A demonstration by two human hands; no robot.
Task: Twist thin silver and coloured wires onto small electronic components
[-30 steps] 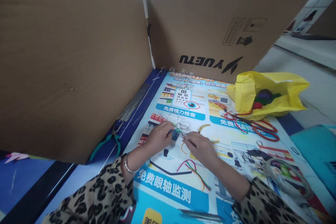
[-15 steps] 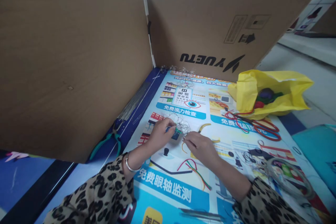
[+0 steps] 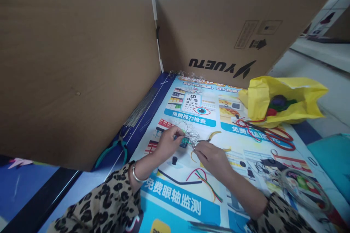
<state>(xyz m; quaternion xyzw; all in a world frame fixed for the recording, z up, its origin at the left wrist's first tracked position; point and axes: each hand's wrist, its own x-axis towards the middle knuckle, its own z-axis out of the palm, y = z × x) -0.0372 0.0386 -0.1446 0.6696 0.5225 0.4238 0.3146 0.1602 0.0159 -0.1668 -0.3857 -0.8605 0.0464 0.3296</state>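
My left hand (image 3: pixel 168 145) pinches the left side of a thin, silvery bent-wire piece (image 3: pixel 192 132). On its right edge, the fingertips of my right hand (image 3: pixel 213 158) are pressed together. A bit of green thread (image 3: pixel 186 140) shows in the wire between the hands; which hand grips the thread is too small to make out. Yellow-handled pliers (image 3: pixel 214 135) lie just behind my right hand, partly hidden by it. Nearer to me rest short red, yellow and green cords (image 3: pixel 207 179).
Cardboard walls (image 3: pixel 218 18) stand left and behind. Teal-handled pliers (image 3: pixel 124 148) and straight wires (image 3: pixel 142 107) lie at the left. On the right are a yellow bag (image 3: pixel 308 89), red-handled scissors (image 3: pixel 283 141) and a wire coil (image 3: pixel 325 204). More bent wire (image 3: pixel 194 86) lies at the back.
The whole view has shifted slightly. Both hands stay at the wire piece with nearly the same pinch, and the right fingers have moved only a little.
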